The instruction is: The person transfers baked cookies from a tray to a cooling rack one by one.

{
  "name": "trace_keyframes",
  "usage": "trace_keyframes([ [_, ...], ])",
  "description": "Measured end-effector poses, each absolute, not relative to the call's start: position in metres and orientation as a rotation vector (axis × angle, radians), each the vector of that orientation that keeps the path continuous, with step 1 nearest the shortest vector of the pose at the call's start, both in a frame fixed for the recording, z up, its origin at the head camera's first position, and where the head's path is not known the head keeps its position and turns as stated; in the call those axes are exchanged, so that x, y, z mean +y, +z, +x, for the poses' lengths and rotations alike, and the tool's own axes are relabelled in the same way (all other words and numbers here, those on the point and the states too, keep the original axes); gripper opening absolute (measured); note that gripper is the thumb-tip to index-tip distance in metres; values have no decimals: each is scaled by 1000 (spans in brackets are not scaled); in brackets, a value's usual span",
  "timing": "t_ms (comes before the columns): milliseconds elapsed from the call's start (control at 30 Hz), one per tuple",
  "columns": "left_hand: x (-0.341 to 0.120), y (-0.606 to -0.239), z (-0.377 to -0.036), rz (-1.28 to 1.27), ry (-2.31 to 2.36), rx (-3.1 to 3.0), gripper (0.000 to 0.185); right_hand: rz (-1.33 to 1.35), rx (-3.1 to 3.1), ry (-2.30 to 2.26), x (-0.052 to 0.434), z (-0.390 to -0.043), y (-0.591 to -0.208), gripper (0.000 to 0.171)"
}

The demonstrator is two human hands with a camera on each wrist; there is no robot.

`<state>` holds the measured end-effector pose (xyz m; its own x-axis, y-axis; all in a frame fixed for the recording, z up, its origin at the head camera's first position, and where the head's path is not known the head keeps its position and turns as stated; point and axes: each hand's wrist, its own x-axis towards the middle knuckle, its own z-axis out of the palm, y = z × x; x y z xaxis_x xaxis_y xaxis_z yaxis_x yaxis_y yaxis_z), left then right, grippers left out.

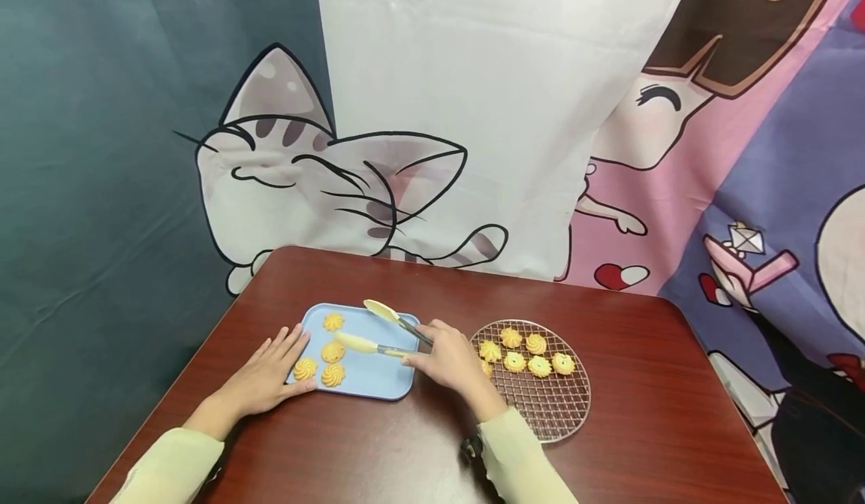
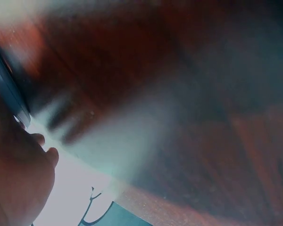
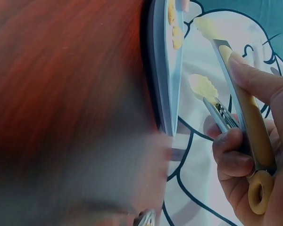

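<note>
My right hand (image 1: 446, 357) grips a pair of tongs (image 3: 257, 127) with pale yellow tips and a ring at the handle end. The tongs are spread over the blue tray (image 1: 375, 382), one tip overlapping a round cookie (image 1: 331, 353) in the head view, the other near the tray's far edge. Nothing is pinched between the tips. Along the tray's left side lies my left hand (image 1: 266, 372), fingers extended at the rim and thumb by the near left corner. Beside it are swirled piped cookies, one close to the thumb (image 1: 305, 369) and one at the near edge (image 1: 333, 375).
Another cookie (image 1: 333, 321) lies toward the tray's far side. Right of the tray, a round wire rack (image 1: 550, 402) holds several piped cookies (image 1: 539, 366) on its far half; my right forearm covers its left edge. The brown table (image 1: 378, 444) meets a cartoon-printed curtain (image 1: 432, 76) behind.
</note>
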<state>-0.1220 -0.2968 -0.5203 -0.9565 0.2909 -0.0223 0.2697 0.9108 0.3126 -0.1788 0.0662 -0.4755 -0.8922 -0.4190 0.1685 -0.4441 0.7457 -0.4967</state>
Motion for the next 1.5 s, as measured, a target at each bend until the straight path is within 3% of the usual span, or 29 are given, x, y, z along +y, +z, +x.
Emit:
trace_keyframes([
  [1500,-296,-523,-121,434,424,3019,100,732,-3024,620,6,-202,-476,55],
])
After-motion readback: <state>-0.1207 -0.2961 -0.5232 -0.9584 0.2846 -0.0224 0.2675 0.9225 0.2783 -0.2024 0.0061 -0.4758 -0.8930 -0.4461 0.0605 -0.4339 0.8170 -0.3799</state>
